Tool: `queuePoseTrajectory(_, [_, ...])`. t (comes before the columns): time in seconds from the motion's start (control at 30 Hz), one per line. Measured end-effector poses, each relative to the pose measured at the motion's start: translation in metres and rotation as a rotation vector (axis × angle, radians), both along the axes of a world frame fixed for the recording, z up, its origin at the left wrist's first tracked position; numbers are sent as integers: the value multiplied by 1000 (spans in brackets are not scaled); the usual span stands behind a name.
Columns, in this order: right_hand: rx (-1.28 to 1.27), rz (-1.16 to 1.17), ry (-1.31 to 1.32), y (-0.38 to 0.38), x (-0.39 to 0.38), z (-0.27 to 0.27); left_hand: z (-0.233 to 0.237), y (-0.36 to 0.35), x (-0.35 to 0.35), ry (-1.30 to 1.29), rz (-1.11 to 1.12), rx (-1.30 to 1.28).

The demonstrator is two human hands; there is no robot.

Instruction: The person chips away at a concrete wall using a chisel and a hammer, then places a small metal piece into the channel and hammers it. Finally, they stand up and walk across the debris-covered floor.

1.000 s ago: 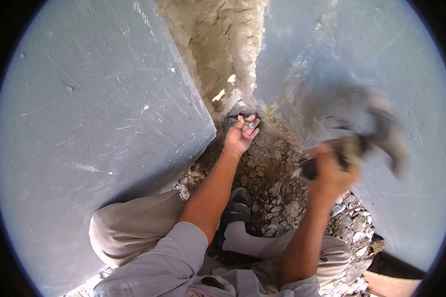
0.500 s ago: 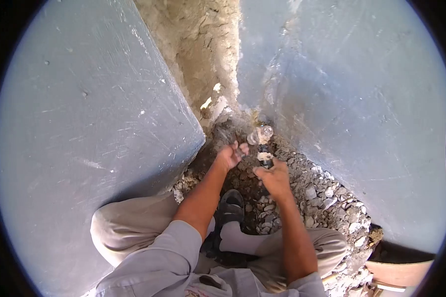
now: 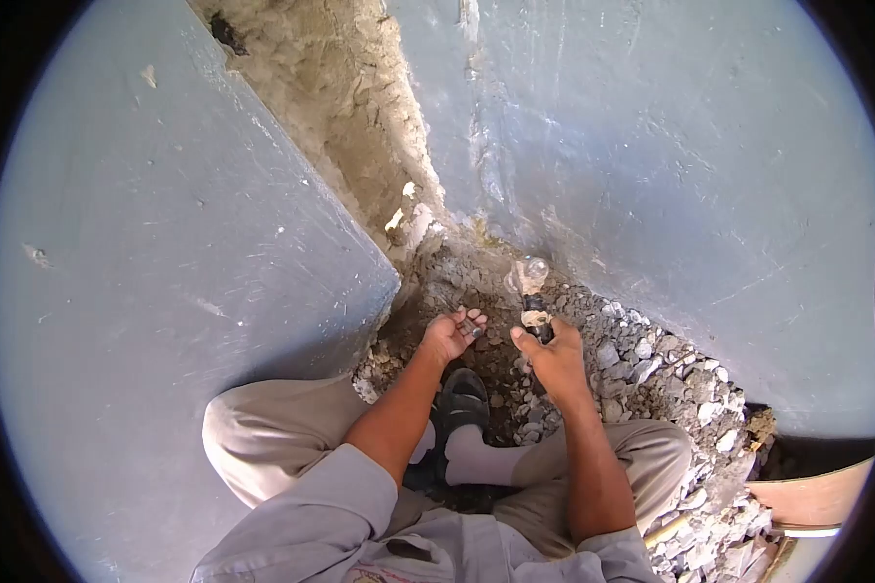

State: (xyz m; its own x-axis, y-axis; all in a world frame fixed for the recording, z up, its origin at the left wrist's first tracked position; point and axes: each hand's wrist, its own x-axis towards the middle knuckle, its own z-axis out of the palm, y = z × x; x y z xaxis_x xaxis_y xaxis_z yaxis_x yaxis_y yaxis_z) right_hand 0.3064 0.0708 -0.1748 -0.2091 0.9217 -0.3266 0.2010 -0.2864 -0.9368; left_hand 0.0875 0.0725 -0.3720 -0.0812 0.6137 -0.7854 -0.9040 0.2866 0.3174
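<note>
My right hand (image 3: 557,358) is closed around the dark handle of a hammer (image 3: 532,277), whose rounded, dusty metal head points away from me. Pale dirt cakes the shaft just below that head. To its left, my left hand (image 3: 450,333) is turned palm up with curled fingers. Across them lies a slim, dark metal rod like a chisel (image 3: 471,329), mostly hidden. Both hands are above broken rubble (image 3: 642,364) and loose soil, close to the corner where the walls meet. Neither tool visibly touches the wall.
A painted grey wall (image 3: 156,243) rises on the left and another grey wall (image 3: 671,175) on the right. Between them runs a rough, broken-out strip (image 3: 335,107). My sandalled foot (image 3: 465,398) is below the hands. A curved brown-rimmed container (image 3: 817,496) stands at lower right.
The view has shifted, so the walls appear further left. The hammer has moved slightly right and down, away from my left hand, which has turned more palm up.
</note>
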Motion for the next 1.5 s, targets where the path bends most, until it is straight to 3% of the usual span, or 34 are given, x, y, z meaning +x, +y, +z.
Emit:
queuePoseTrajectory(0.2, [166, 10, 235, 1, 7, 19, 11, -9, -9, 89, -182, 67])
queuePoseTrajectory(0.3, [480, -23, 85, 7, 9, 16, 4, -14, -7, 73, -160, 67])
queuePoseTrajectory(0.43, [417, -33, -227, 7, 18, 17, -7, -22, -6, 54, -156, 93])
queuePoseTrajectory(0.53, [423, -11, -255, 9, 14, 3, 1, -26, 2, 92, -111, 47])
queuePoseTrajectory(0.63, [568, -73, -130, 4, 8, 22, 2, -28, 3, 70, -123, 52])
queuePoseTrajectory(0.73, [556, -69, 32, 4, 7, 28, 3, -32, 0, 69, -160, 34])
queuePoseTrajectory(1.03, [443, -229, 198, -4, 22, 50, 5, -45, 7, 120, -120, -100])
queuePoseTrajectory(1.17, [579, -261, 161, 1, 39, 52, 7, -52, -8, 170, -336, -119])
queuePoseTrajectory(1.4, [573, -350, 193, -2, 47, 61, 17, -55, 5, 171, -218, -227])
queuePoseTrajectory(1.5, [619, -352, 76, 1, 48, 53, 17, -61, 4, 254, -312, -231])
